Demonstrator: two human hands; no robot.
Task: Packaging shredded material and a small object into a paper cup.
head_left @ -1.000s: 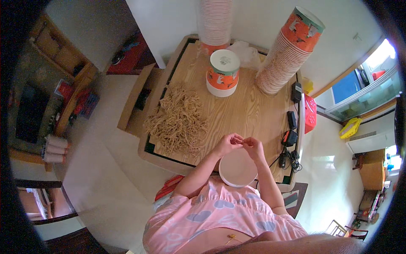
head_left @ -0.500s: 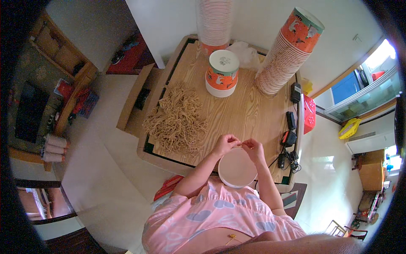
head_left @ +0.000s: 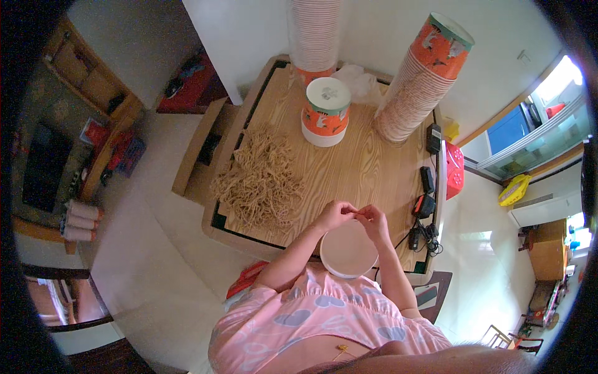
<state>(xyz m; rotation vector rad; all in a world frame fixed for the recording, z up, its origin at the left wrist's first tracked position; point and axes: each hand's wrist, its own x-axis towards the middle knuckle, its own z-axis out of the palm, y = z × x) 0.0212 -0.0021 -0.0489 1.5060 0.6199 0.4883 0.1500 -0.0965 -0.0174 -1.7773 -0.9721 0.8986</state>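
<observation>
A round white paper bucket (head_left: 349, 250) rests against my front at the table's near edge, and I see into its pale open mouth. My left hand (head_left: 337, 213) and my right hand (head_left: 372, 220) meet over the far rim of this bucket. Both are closed, with thumbs and fingertips pinched close together. Whatever is between the fingertips is too small to make out. Left of my hands, a heap of tan cords (head_left: 261, 177) lies on the wooden table (head_left: 346, 171).
Beyond the cords, orange-and-green paper buckets (head_left: 326, 115) stand upside down. Tall stacks of buckets rise at the back (head_left: 316, 34) and back right (head_left: 417, 81), near a clear plastic bag (head_left: 360, 82). Black power adapters and cables (head_left: 425, 206) line the right edge. An open cardboard box (head_left: 198, 153) stands left.
My hands have shifted only slightly, with the fingertips drawn a little closer together above the rim. The bucket stays in its place.
</observation>
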